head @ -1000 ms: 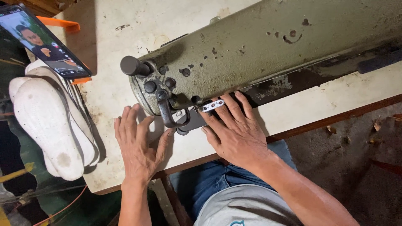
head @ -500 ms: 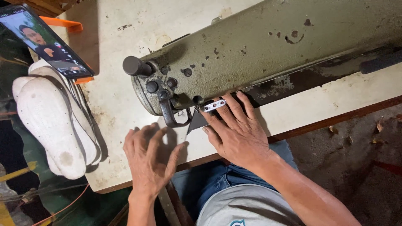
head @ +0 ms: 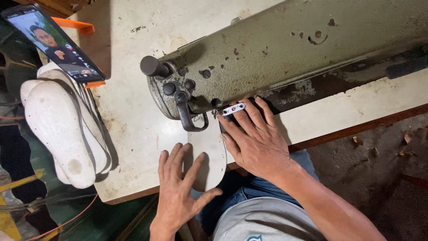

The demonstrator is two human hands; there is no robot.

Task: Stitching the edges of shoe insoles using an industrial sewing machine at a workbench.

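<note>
From the left hand [head: 180, 187], bare table [head: 133, 120] lies open toward 10 and 11 o'clock. At 12 and 1 o'clock the sewing machine [head: 285, 49] blocks the way. At 9 o'clock the stack of white soles [head: 62, 134] stands, with the phone [head: 53, 42] beyond.

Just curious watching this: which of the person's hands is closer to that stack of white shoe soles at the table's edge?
Left. The left hand lies flat on the table beside the white sole piece, nearer the stack of white shoe soles; the right hand is farther off, at the sewing machine.

A rectangular black phone [head: 53, 42], screen lit, leans at the table's far-left corner [head: 129, 111].
</note>
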